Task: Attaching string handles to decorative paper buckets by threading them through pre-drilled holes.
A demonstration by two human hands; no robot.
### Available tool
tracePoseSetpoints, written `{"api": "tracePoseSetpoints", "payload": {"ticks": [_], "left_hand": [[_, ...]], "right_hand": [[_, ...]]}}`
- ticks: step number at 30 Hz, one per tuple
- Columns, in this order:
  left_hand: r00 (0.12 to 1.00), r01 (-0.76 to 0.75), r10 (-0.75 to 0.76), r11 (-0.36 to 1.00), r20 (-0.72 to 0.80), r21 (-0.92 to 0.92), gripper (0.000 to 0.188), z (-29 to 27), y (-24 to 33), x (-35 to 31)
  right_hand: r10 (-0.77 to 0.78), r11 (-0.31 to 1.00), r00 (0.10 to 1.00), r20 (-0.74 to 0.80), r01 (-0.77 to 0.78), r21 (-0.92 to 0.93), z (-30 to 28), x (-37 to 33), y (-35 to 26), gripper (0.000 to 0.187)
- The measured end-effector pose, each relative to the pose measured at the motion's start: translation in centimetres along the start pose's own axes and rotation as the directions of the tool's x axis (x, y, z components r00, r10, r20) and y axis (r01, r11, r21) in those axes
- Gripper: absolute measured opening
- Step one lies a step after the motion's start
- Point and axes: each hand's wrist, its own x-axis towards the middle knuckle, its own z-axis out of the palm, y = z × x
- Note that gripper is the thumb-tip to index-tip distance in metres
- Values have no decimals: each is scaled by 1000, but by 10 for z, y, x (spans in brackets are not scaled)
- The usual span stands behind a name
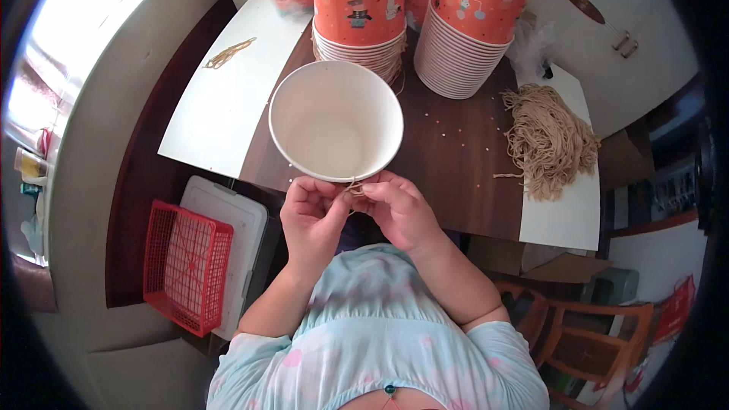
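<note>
White paper cup [336,121] at the near edge of the dark tabletop [456,159], mouth tipped up toward the camera, long axis running away from the person. Left hand [313,216] and right hand [395,209] meet at its near rim, fingers pinched shut on a thin tan string [354,188]. Forearms angle inward.

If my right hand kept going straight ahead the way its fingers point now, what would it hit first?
Most likely the white paper bucket. The right hand points up and to the left at the bucket's near rim, pinching a tan string there with the left hand. Depth is hard to judge.
</note>
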Motion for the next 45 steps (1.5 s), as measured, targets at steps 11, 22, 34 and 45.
{"api": "tracePoseSetpoints", "payload": {"ticks": [11, 22, 34, 45], "left_hand": [[985, -134, 100, 956, 141, 261, 15, -1, -10, -7], [966, -220, 137, 882, 221, 417, 9, -8, -11, -2], [980, -58, -7, 945, 198, 322, 8, -18, 3, -1], [925, 127, -201, 964, 323, 234, 8, -26, 7, 22]], "right_hand": [[43, 999, 993, -106, -44, -9, 0, -1, 4, 22], [147, 974, 973, -180, -174, -145, -4, 2, -4, 17], [146, 964, 979, -146, -174, -202, -2, 5, -10, 24], [110, 993, 985, -136, -114, -25, -8, 1, -5, 22]]}}
